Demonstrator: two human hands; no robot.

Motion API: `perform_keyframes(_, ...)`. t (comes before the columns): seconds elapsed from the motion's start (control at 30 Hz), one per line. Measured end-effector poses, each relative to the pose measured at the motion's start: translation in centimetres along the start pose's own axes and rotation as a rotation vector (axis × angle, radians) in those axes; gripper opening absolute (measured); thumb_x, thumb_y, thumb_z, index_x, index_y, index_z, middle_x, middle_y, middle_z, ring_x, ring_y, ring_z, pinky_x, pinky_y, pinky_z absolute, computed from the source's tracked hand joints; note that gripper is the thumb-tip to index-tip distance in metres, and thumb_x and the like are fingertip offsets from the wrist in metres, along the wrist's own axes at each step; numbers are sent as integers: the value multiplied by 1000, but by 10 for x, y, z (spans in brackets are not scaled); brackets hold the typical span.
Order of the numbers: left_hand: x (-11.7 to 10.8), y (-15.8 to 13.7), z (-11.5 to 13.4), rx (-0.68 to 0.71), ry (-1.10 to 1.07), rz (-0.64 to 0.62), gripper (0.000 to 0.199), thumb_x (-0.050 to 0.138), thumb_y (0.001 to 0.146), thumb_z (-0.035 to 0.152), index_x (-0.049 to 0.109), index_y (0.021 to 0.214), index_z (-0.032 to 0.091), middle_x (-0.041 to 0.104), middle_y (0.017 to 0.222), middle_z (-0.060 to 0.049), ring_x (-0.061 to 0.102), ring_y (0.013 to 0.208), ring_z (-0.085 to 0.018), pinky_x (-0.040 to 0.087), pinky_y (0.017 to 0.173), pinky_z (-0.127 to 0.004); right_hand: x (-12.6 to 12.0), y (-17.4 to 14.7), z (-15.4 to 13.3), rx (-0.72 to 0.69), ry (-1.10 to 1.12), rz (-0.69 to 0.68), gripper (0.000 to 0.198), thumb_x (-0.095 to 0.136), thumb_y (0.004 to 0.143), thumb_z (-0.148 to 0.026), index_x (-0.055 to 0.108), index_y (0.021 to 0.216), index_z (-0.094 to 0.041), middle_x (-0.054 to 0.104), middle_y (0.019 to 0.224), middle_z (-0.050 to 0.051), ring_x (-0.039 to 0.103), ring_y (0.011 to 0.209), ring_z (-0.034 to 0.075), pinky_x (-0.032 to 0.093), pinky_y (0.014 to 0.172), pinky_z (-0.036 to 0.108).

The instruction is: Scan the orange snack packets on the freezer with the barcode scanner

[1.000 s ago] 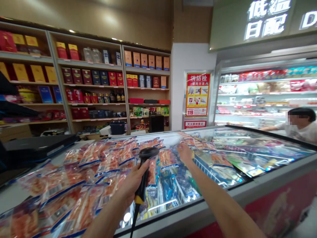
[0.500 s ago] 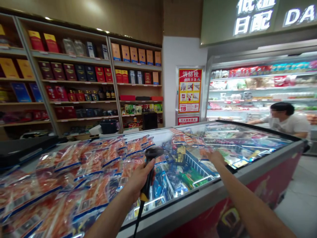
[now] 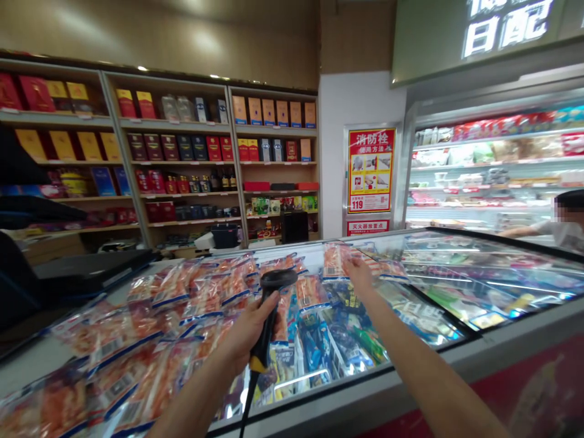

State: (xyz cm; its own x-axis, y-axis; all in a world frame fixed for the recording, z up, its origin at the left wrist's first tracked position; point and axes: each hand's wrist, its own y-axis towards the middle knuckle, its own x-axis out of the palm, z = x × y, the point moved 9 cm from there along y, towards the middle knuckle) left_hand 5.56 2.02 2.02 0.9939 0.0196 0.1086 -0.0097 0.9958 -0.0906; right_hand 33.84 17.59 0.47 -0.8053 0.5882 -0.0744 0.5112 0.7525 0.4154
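My left hand (image 3: 255, 328) is wrapped around the handle of a black barcode scanner (image 3: 278, 281) with a yellow band, its cable hanging down over the freezer's front edge. Further right and forward, my right hand (image 3: 359, 275) pinches the right side of a clear plastic packet of orange-pink food (image 3: 336, 261), just above the freezer glass; the fingertips are partly blurred. Behind that hand another similar packet (image 3: 392, 269) lies on the glass. To the left, several more such packets (image 3: 201, 298) with blue edges and barcode labels overlap each other.
The packets rest on a glass-topped chest freezer (image 3: 420, 359) with bags in wire baskets inside. Shelves of boxes and bottles (image 3: 182, 146) line the back wall. A lit fridge (image 3: 493, 176) stands at right, where a person (image 3: 568, 228) is partly in view.
My view has turned left. My right hand has moved left across the glass with a packet. The scanner stays in my left hand, and the person has shifted toward the right edge of view.
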Motion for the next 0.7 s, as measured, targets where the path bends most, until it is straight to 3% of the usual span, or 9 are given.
perform_keyframes(0.13,-20,-7,0,14,23,12,33,55,63,48,49,66,15,52,50,3,45,41,-6,35,40,-17,44,-22,-18,18,15,-64,31,47,59,-34,60,74,-10,63,69,8,56,62,16,41,56,23)
perform_keyframes(0.3,-29,-18,-2,10,-7,1,32,53,64,48,46,63,16,49,46,4,43,38,-6,33,39,-18,72,-41,-25,22,-31,-88,30,48,60,-33,59,77,-11,64,74,9,57,67,17,42,60,24)
perform_keyframes(0.53,-28,-21,-2,-36,-60,-56,33,56,61,47,46,62,16,50,46,5,43,38,-5,32,40,-18,82,-50,-32,-17,-19,-128,29,48,60,-35,58,75,-13,64,69,6,57,62,17,42,57,24)
perform_keyframes(0.7,-32,-18,-3,-41,-67,5,33,58,59,47,46,62,16,49,45,5,43,38,-5,33,39,-17,77,-51,-30,-27,8,-133,30,48,59,-36,57,74,-12,63,69,7,57,65,17,41,58,25)
